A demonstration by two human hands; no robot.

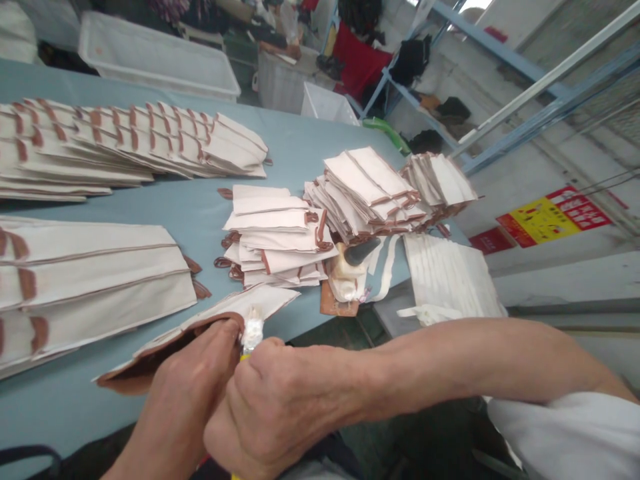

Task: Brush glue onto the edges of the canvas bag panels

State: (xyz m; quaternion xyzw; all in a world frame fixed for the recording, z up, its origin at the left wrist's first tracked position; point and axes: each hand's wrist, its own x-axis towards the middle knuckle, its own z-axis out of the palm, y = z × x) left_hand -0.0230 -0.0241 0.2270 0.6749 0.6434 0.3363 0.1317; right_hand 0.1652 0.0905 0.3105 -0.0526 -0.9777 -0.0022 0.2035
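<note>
My left hand (pixel 193 373) is closed on a cream fabric piece (pixel 267 298) with brown trim, which stands partly opened above the table's near edge. In my right hand (pixel 287 400) is a brush (pixel 253 330) with a yellow handle; its tip is crusted with white. The brush tip is right beside the brown trim at my left fingers, but I cannot tell whether they touch. Much of the brush handle is hidden by my right fist, and the lower part of the fabric piece by my left hand.
Overlapping cream pieces with brown tabs form rows (pixel 90 267) on the blue table (pixel 185 193). Stacks of similar pieces (pixel 270 220) lie ahead, beside a yellowish container (pixel 345 280) with a dark cone-shaped top. White strips (pixel 450 273) lie at the right. Beyond the table is a white bin (pixel 160 60).
</note>
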